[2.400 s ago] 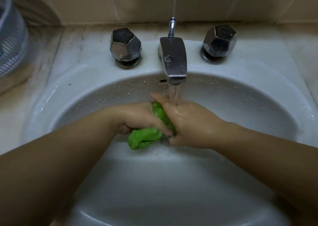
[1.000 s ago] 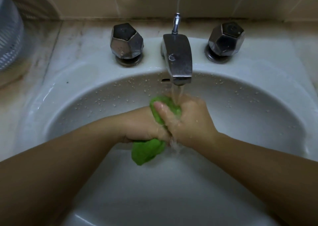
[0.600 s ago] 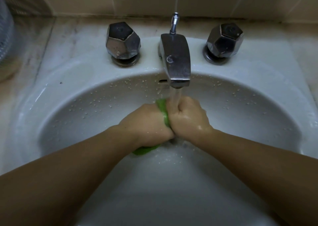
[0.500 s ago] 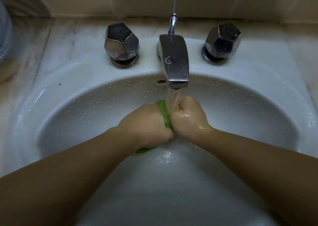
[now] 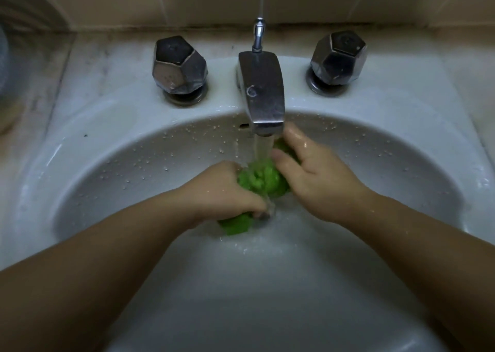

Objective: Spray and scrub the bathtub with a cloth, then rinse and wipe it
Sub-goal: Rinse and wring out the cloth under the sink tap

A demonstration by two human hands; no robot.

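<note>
green microfibre cloth [image 5: 261, 177] sits bunched under the running chrome spout [image 5: 263, 97], left hand [image 5: 227, 193] and right hand [image 5: 313, 175] fingers both clenched around it, mid-basin [image 5: 107, 142].

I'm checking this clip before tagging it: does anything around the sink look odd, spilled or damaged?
Nothing looks damaged or spilled. Both hands hold the green cloth under the running spout, inside the basin. Only small things stand out: water droplets on the basin wall and dark grime along the counter's back edge.
</note>
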